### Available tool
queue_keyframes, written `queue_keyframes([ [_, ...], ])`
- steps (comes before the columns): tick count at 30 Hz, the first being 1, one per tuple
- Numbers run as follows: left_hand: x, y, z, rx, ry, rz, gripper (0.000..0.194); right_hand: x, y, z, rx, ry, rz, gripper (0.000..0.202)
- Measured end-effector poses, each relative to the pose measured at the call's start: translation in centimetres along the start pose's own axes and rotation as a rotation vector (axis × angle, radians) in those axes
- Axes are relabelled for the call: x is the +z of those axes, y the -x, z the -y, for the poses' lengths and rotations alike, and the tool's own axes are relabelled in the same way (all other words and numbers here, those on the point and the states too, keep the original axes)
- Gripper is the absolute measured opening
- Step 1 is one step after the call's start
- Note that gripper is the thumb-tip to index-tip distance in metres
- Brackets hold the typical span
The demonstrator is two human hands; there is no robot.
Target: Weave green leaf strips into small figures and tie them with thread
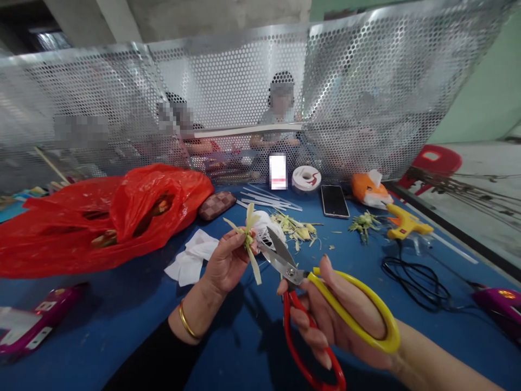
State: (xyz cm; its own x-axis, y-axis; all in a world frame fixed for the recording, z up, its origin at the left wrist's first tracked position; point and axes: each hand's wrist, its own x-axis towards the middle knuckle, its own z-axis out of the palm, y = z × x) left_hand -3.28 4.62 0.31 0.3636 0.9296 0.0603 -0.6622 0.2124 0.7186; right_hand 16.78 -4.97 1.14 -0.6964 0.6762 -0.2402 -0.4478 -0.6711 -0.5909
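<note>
Pinched in the fingers of my left hand is a small pale yellow-green flower-like piece with long narrow strips sticking out. My right hand grips scissors with one yellow handle and one red handle. Their blades are spread apart and point at the flower-like piece, just to its right; whether they touch it I cannot tell. Behind the blades lies a roll of white string, partly hidden. Pale green-yellow scraps are scattered beside it on the blue table.
A red plastic bag fills the left side, near white tissues and a checkered pouch. Rightward are a phone, a yellow glue gun and its black cable. A perforated metal screen stands behind, with people beyond it.
</note>
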Motion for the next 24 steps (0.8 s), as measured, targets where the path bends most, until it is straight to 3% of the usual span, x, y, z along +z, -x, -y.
queue_keyframes([
  [24, 0.5, 0.4, 1.1, -0.085, -0.148, 0.043, 0.02, 1.0, -0.8, 0.4, -0.095, -0.113, -0.003, 0.065],
])
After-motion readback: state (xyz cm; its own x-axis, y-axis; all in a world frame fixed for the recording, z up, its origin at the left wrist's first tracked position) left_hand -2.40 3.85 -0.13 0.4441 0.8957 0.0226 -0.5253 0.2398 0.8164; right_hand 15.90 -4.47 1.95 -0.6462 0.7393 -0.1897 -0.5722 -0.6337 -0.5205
